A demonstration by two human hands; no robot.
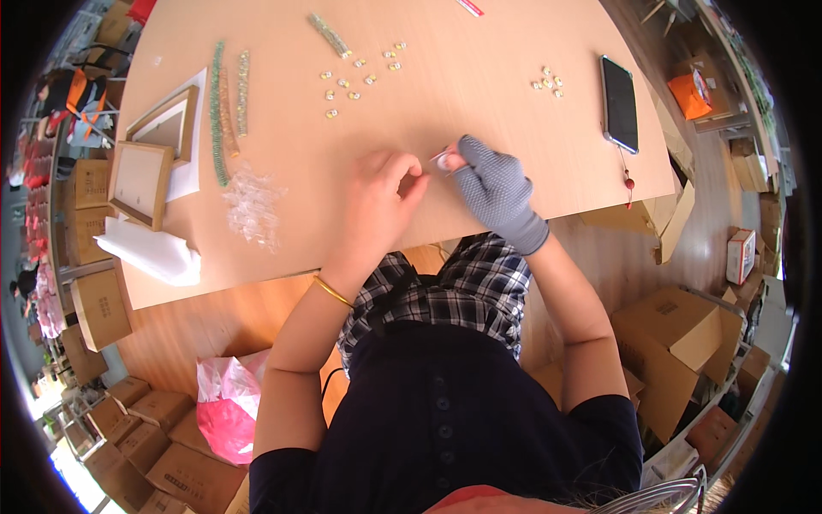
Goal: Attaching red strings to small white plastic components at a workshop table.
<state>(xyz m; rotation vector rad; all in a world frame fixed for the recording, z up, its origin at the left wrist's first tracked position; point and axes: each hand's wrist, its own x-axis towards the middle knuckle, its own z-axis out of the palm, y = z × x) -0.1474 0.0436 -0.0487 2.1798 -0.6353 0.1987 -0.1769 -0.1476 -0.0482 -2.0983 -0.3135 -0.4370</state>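
Apparently, a tiny pale piece is pinched between the two hands near the desk's near edge, so that it is kept steady close to the body. The left hand is bare and curled, the gloved right hand is closed on the piece. Small beads lie scattered toward the far edge, strands and frames at the left edge, a phone at the right edge.

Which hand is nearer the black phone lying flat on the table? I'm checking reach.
Right. The grey-gloved right hand sits lower left of the black phone; the bare left hand lies farther off, beyond the right hand.
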